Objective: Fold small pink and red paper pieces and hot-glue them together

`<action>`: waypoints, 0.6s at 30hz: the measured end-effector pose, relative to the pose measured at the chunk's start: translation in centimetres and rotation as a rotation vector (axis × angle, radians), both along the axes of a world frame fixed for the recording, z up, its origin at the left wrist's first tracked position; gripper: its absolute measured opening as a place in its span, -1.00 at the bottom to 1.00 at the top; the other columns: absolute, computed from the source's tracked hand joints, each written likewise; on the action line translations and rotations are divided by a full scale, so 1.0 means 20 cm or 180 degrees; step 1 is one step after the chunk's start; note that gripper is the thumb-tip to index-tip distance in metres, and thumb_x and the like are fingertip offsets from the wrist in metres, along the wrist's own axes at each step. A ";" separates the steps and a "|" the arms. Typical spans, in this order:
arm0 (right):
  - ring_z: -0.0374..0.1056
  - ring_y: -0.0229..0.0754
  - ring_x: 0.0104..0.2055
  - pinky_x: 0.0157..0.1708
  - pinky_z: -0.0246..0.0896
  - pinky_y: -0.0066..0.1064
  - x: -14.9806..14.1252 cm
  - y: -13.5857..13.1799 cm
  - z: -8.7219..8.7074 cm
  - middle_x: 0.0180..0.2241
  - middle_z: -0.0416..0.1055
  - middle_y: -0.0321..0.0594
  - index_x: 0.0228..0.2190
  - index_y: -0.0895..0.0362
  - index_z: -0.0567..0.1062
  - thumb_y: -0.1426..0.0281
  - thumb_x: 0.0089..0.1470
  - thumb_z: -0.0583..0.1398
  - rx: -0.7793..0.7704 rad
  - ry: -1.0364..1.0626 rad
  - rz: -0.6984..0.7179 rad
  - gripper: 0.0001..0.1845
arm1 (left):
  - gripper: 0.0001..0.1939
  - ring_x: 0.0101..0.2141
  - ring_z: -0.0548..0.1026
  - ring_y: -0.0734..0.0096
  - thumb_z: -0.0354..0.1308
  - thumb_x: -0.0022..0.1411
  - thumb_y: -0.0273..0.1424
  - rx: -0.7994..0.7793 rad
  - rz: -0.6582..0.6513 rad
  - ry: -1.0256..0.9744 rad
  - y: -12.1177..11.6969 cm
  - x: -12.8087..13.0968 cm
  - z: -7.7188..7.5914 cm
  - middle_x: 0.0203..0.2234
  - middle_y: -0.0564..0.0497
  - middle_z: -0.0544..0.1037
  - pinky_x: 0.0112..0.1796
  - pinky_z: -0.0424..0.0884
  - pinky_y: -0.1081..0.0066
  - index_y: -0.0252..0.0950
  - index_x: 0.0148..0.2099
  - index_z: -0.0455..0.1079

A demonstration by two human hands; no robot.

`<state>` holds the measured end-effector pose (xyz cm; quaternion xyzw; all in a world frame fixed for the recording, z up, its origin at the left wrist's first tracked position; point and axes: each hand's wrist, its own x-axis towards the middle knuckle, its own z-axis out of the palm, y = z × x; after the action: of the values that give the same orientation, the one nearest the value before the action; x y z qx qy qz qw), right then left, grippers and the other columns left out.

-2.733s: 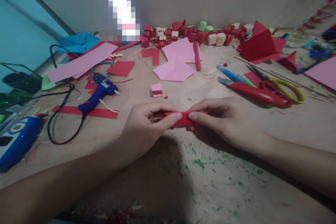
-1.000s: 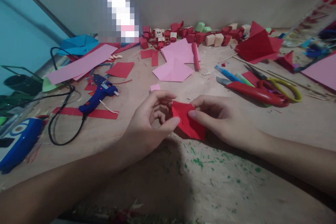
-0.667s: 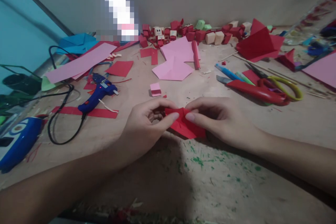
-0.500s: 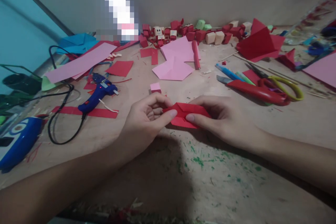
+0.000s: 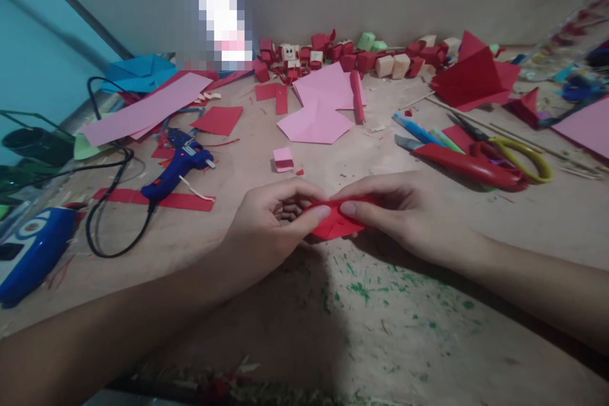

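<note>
A small folded piece of red paper (image 5: 339, 226) is pinched between my two hands, just above the table. My left hand (image 5: 280, 216) grips its left end, thumb on top and fingers curled behind. The right end is held by my right hand (image 5: 397, 209), its thumb pressing the near face and its fingers along the far edge. Both thumb tips lie close together on the paper, and part of it is hidden behind the fingers. Just beyond my left hand sits a small pink and red paper cube (image 5: 283, 160).
A blue glue gun (image 5: 178, 168) with a black cord lies left, near a blue and white device (image 5: 35, 254). To the right are a red-handled cutter (image 5: 469, 165) and yellow-handled scissors (image 5: 518, 155). Pink paper (image 5: 316, 120) and several small paper blocks (image 5: 366, 62) lie behind.
The red paper has been tilted or folded, so its far edge now sits under my right fingers. My hands have moved slightly closer together.
</note>
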<state>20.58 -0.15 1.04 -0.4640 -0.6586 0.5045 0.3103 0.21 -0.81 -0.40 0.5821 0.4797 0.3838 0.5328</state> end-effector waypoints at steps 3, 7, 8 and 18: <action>0.51 -0.25 -0.38 -0.44 0.35 -0.46 0.00 0.00 0.00 -0.34 0.66 -0.31 -0.26 0.05 0.71 0.39 0.16 0.30 -0.0062 -0.0032 -0.0098 -0.85 | -0.94 -0.45 0.57 0.46 0.31 0.16 -0.44 -0.0094 0.0008 -0.0145 0.00 -0.01 0.00 -0.42 0.08 0.59 -0.46 0.56 0.49 -0.27 -0.26 0.54; 0.51 -0.22 -0.41 -0.43 0.37 -0.42 0.01 0.00 0.00 -0.36 0.66 -0.29 -0.26 0.05 0.72 0.39 0.16 0.30 -0.0082 -0.0072 -0.0094 -0.84 | -0.95 -0.44 0.57 0.44 0.32 0.17 -0.41 -0.0016 0.0017 -0.0091 0.00 -0.01 0.00 -0.42 0.06 0.59 -0.46 0.55 0.49 -0.28 -0.29 0.55; 0.50 -0.23 -0.43 -0.45 0.36 -0.42 0.01 0.00 0.00 -0.39 0.65 -0.29 -0.25 0.06 0.71 0.39 0.17 0.29 -0.0090 -0.0076 -0.0078 -0.84 | -0.96 -0.43 0.57 0.46 0.31 0.18 -0.43 0.0083 0.0037 -0.0026 0.00 -0.02 0.00 -0.42 0.06 0.59 -0.44 0.55 0.51 -0.28 -0.29 0.55; 0.48 -0.21 -0.43 -0.51 0.32 -0.43 -0.01 -0.01 0.00 -0.35 0.62 -0.20 -0.17 0.13 0.66 0.33 0.17 0.30 -0.0410 0.0082 -0.0092 -0.79 | -0.82 -0.33 0.55 0.49 0.30 0.15 -0.51 0.0429 -0.0017 0.0168 -0.01 -0.01 -0.01 -0.32 0.04 0.58 -0.31 0.50 0.55 -0.29 -0.15 0.49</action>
<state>20.48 -0.33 1.04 -0.4859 -0.6140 0.5473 0.2956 -0.03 -1.03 -0.53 0.6278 0.4650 0.3983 0.4806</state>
